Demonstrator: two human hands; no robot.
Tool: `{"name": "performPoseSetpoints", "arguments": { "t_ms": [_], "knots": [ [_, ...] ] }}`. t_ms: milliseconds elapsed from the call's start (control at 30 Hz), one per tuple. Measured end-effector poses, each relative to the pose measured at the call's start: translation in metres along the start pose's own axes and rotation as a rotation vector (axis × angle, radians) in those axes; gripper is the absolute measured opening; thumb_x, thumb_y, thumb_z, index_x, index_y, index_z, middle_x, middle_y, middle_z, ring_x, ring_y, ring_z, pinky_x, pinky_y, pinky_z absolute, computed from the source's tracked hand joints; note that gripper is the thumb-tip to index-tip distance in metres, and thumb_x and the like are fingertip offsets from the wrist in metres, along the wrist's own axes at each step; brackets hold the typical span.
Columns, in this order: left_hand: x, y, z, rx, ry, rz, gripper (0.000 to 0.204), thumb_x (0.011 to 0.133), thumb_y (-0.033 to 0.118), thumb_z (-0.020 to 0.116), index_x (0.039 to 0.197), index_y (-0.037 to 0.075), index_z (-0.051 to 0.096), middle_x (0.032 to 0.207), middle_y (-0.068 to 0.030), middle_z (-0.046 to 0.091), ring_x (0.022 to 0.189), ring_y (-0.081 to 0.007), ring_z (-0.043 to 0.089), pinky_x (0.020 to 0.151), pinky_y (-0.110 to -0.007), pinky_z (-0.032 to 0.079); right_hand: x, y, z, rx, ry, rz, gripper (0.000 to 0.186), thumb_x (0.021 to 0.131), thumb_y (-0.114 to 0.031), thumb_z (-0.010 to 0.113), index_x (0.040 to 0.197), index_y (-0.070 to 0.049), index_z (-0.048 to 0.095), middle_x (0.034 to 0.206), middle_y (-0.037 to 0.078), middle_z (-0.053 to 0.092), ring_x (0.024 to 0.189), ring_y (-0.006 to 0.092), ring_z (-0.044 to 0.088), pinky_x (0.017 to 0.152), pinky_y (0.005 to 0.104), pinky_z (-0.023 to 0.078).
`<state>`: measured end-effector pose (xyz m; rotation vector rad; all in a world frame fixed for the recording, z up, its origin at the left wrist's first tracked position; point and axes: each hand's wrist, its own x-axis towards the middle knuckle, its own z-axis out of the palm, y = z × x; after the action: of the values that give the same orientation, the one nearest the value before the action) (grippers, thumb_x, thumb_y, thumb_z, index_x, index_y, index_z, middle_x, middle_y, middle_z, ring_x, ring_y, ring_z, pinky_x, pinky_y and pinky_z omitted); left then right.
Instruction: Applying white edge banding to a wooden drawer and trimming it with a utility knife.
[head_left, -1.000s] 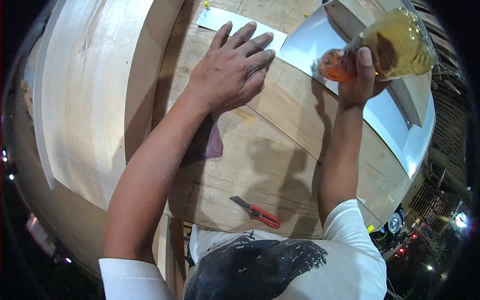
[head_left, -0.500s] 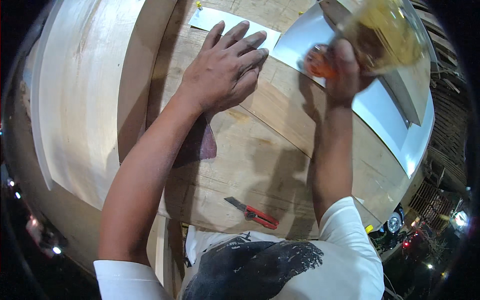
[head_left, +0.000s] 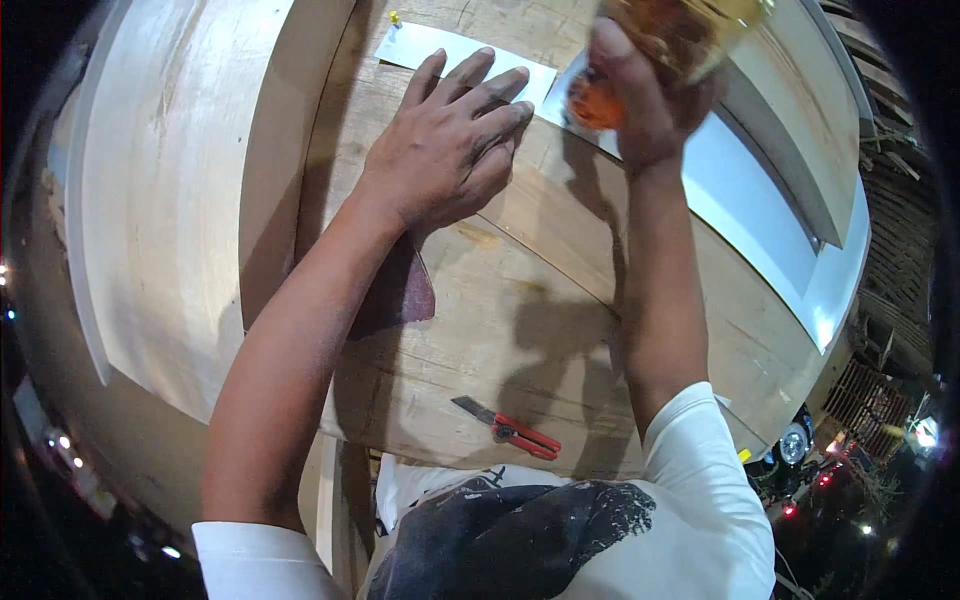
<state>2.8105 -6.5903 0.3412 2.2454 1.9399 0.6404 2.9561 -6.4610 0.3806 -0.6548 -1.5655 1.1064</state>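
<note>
My left hand (head_left: pixel 445 150) lies palm down with its fingers spread over a narrow white strip (head_left: pixel 403 45), holding nothing. A yellow push pin (head_left: pixel 395 18) stands at the strip's left end. At the upper right, my right hand (head_left: pixel 655 115) is wrapped round a clear bottle (head_left: pixel 700 35) of yellowish liquid, raised above the work surface. The bottle's orange end (head_left: pixel 597 102) points left and down; motion blurs its outline. Under my left wrist a dark red flat piece (head_left: pixel 410 285) shows in part. A red utility knife (head_left: pixel 528 438) with its blade out rests near my body.
A larger glossy white sheet (head_left: pixel 745 195) lies on the right, with a curved wooden piece (head_left: pixel 795 150) on top of it. On the left rises a big pale wooden panel (head_left: pixel 160 200) with a raised edge. The plywood work surface (head_left: pixel 480 350) ends near my shirt.
My right hand has moved left and slightly up with the bottle, closer to my left hand. The left hand stays where it was on the strip.
</note>
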Motion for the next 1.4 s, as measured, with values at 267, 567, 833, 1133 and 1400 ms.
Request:
{"name": "performPoseSetpoints", "arguments": {
  "t_ms": [267, 567, 833, 1133, 1400],
  "knots": [
    [0.000, 0.000, -0.005, 0.013, -0.052, -0.023, 0.038, 0.088, 0.026, 0.047, 0.123, 0.015, 0.058, 0.143, -0.0037, 0.044, 0.137, -0.0272, 0.033, 0.116, -0.047, 0.015, -0.011, -0.003, -0.073, 0.067, 0.092, -0.078, 0.031, 0.076, -0.011, 0.076, 0.103, -0.002, 0.062, 0.091, 0.009, 0.067, 0.080, 0.0174, 0.067, 0.067, 0.0312, 0.059],
    [0.000, -0.001, -0.003, 0.006, -0.024, -0.006, 0.039, 0.087, 0.023, 0.048, 0.123, 0.015, 0.057, 0.143, -0.0036, 0.044, 0.137, -0.0276, 0.033, 0.116, -0.047, 0.015, -0.003, 0.001, -0.001, -0.024, -0.096, -0.098, 0.047, 0.073, -0.014, 0.077, 0.113, -0.003, 0.054, 0.095, 0.006, 0.063, 0.082, 0.0162, 0.062, 0.070, 0.0318, 0.054],
    [0.001, 0.000, -0.003, 0.009, -0.053, -0.015, 0.040, 0.085, 0.022, 0.048, 0.124, 0.016, 0.057, 0.143, -0.0030, 0.044, 0.137, -0.0270, 0.032, 0.117, -0.047, 0.014, -0.015, -0.010, -0.035, 0.199, 0.088, 0.139, 0.046, 0.069, -0.013, 0.082, 0.107, -0.001, 0.061, 0.090, 0.007, 0.068, 0.078, 0.0185, 0.068, 0.066, 0.0295, 0.058],
    [-0.001, -0.003, -0.003, 0.010, -0.001, 0.005, 0.037, 0.084, 0.022, 0.049, 0.119, 0.014, 0.060, 0.139, -0.0042, 0.049, 0.134, -0.0277, 0.036, 0.115, -0.048, 0.017, -0.021, 0.004, -0.028, 0.162, 0.045, -0.094, 0.039, 0.069, -0.012, 0.082, 0.100, -0.001, 0.062, 0.091, 0.008, 0.067, 0.081, 0.0189, 0.068, 0.069, 0.0304, 0.059],
    [0.003, 0.002, -0.005, 0.025, -0.073, -0.027, 0.042, 0.085, 0.019, 0.045, 0.126, 0.015, 0.057, 0.143, -0.0039, 0.044, 0.138, -0.0260, 0.031, 0.117, -0.045, 0.013, -0.045, 0.008, -0.109, 0.047, 0.198, -0.028, 0.054, 0.076, -0.014, 0.069, 0.123, -0.001, 0.045, 0.099, 0.014, 0.059, 0.083, 0.0230, 0.062, 0.070, 0.0372, 0.055]
  ]
}}
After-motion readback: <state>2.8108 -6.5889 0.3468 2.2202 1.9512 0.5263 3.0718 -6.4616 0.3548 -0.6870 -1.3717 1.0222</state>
